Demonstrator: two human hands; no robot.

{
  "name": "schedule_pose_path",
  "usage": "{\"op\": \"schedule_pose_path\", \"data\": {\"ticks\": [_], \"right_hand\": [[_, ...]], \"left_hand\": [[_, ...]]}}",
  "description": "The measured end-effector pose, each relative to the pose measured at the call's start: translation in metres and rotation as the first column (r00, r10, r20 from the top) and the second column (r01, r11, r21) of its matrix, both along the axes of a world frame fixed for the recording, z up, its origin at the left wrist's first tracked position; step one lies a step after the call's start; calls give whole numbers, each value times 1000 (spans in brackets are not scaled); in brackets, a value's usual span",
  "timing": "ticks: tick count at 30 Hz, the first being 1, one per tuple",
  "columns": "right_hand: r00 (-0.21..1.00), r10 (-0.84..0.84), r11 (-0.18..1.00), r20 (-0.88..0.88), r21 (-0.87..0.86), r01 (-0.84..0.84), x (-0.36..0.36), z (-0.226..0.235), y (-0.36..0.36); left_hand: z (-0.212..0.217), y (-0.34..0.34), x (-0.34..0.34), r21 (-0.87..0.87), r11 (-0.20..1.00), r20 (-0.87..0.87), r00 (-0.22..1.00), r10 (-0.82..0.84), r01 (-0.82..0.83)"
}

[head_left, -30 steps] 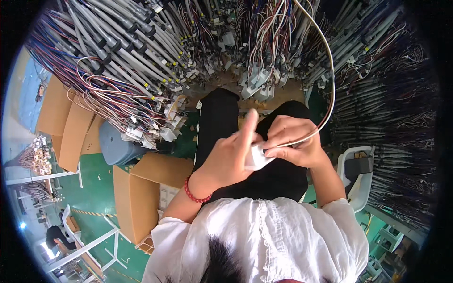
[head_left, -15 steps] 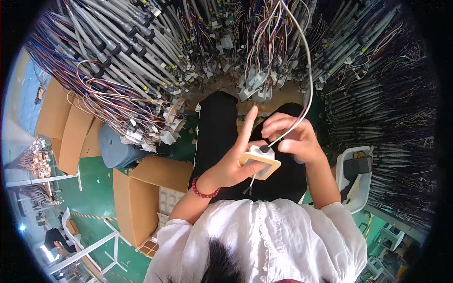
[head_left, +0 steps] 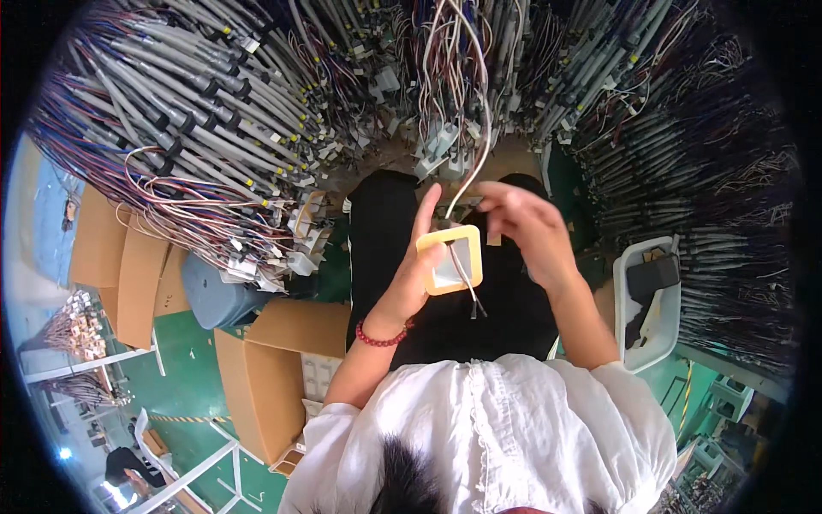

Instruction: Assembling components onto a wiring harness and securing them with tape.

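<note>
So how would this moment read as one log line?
left hand: holds square yellow-framed part | right hand: at white cable | cable ends over part

You wear a white gathered blouse [head_left: 497, 428], black trousers [head_left: 385, 231], and a red bead bracelet [head_left: 381, 337] at your left wrist.

Factory floor, wire harness assembly workshop. Dense bundles of grey and coloured cables [head_left: 197, 128] with connectors hang all around the seated worker, more dark bundles [head_left: 685, 146] on the right. Green painted floor [head_left: 184, 360] with striped tape marking. Open cardboard boxes [head_left: 265, 377] stacked beside the seat, more flat cartons [head_left: 120, 265] on the left. White plastic bin [head_left: 651, 300] holding parts. Metal rack frames [head_left: 77, 368] with more wire sets at far left.
</note>
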State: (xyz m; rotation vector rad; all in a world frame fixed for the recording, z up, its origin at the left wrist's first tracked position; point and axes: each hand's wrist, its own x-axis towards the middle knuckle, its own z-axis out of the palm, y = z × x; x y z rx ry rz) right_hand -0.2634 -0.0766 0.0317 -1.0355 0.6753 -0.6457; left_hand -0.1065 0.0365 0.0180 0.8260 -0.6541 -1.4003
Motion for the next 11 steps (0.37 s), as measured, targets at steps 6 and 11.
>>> {"op": "schedule_pose_path", "data": {"ticks": [6, 11], "right_hand": [[984, -17, 995, -178, -100, -1, -30, -25, 58], [974, 217, 963, -70, 181, -201, -25, -26, 62]], "left_hand": [[-26, -1, -4, 4, 996, -12, 996, 88, -88], [-25, -5, -7, -33, 996, 90, 992, 84, -81]]}}
